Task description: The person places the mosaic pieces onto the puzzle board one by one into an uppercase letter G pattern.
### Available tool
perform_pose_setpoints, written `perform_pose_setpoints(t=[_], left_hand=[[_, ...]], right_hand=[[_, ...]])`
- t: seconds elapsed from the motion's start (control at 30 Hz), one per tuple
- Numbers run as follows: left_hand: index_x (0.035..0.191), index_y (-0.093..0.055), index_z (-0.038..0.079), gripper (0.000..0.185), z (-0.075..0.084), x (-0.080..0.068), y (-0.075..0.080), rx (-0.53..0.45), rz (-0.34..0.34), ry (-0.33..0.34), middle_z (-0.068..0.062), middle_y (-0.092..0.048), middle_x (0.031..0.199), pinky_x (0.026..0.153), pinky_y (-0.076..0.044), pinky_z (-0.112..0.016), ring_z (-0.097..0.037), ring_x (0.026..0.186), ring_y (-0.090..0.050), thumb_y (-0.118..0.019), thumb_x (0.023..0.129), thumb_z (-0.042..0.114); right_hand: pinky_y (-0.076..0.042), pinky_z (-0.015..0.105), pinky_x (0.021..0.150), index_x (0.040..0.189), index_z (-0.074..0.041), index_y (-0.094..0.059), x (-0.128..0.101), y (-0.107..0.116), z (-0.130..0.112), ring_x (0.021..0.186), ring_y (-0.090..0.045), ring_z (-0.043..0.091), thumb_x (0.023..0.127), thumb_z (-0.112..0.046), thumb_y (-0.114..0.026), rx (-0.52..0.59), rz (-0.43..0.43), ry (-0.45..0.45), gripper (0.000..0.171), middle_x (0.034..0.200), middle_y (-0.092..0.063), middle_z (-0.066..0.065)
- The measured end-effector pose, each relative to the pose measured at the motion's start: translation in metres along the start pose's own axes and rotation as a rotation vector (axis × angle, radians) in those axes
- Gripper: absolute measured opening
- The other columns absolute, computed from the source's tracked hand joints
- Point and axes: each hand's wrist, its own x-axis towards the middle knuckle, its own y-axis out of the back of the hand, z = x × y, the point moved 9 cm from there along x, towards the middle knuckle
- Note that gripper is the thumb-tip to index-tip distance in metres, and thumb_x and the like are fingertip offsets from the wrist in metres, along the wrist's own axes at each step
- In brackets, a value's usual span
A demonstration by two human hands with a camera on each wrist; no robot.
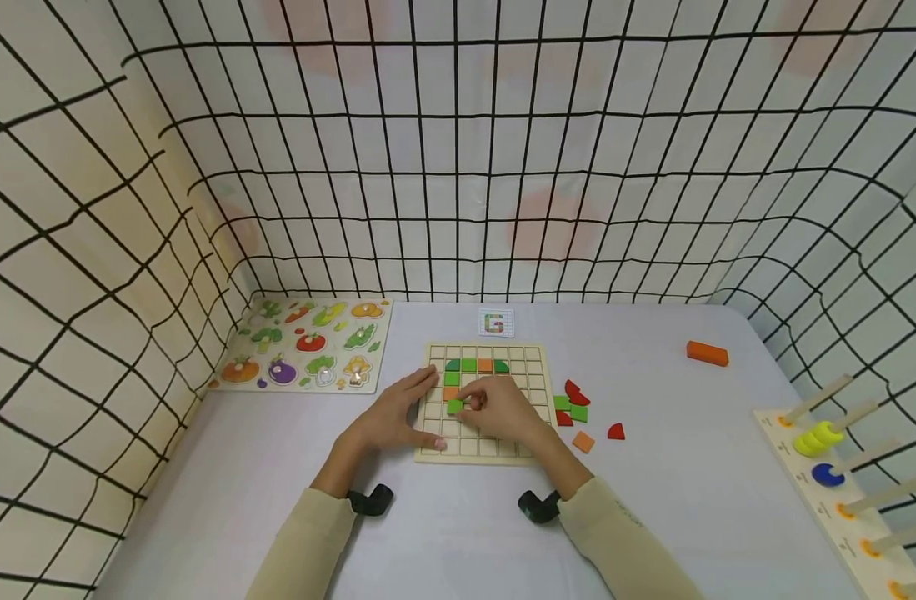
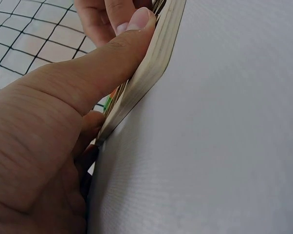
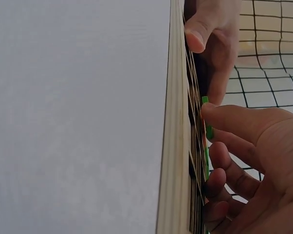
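Head view: a person's right hand (image 1: 503, 408) pinches a green square tile (image 1: 454, 406) between fingertips over the left-middle cells of a wooden grid board (image 1: 536, 379) on the grey counter (image 1: 675, 500), while the left hand (image 1: 397, 417) lies on the board's left edge, fingers spread and straight, steadying it. Green and orange tiles already fill part of the top rows; loose tiles (image 1: 578, 408) wait just right of the board (a pattern card (image 1: 497, 322) sits beyond it).

Left wrist view: the thumb (image 2: 117, 58) presses flat against the board's edge (image 2: 151, 68).

Right wrist view: the fingers (image 3: 234, 122) hold the green tile (image 3: 205, 101) close to the board's face (image 3: 178, 146). Done well, the tile likely goes down level and square to its cell, with the board kept pinned against sliding.
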Motion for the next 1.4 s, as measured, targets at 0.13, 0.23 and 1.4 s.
perform_pose_setpoints(t=[0.13, 0.23, 1.4], left_hand=[[0.156, -0.024, 0.022, 0.115, 0.001, 0.0, 0.001, -0.004, 0.001, -0.003, 0.007, -0.013, 0.164, 0.119, -0.021, -0.051, -0.021, 0.151, -0.013, -0.077, 0.065, 0.068], [0.156, -0.024, 0.021, 0.115, 0.002, 0.0, 0.002, -0.011, 0.002, -0.006, 0.006, -0.014, 0.164, 0.119, -0.021, -0.052, -0.021, 0.151, -0.013, -0.077, 0.065, 0.068], [0.156, -0.024, 0.021, 0.115, 0.001, -0.001, 0.002, -0.038, -0.003, 0.01, 0.007, -0.013, 0.164, 0.119, -0.02, -0.053, -0.021, 0.151, -0.012, -0.08, 0.065, 0.065]], right_hand=[[-0.042, 0.023, 0.054, 0.103, -0.02, -0.076, 0.001, -0.002, -0.002, 0.059, -0.049, 0.007, 0.081, -0.029, -0.079, -0.031, -0.002, -0.007, 0.024, 0.065, -0.058, -0.008], [-0.041, 0.024, 0.054, 0.102, -0.022, -0.076, 0.002, -0.004, -0.001, 0.059, -0.049, 0.007, 0.081, -0.031, -0.08, -0.046, -0.005, -0.023, 0.024, 0.064, -0.057, -0.008], [-0.045, 0.025, 0.056, 0.099, -0.021, -0.076, -0.01, 0.015, 0.009, 0.066, -0.053, 0.014, 0.08, -0.031, -0.08, 0.114, 0.068, -0.062, 0.022, 0.074, -0.061, -0.006]])
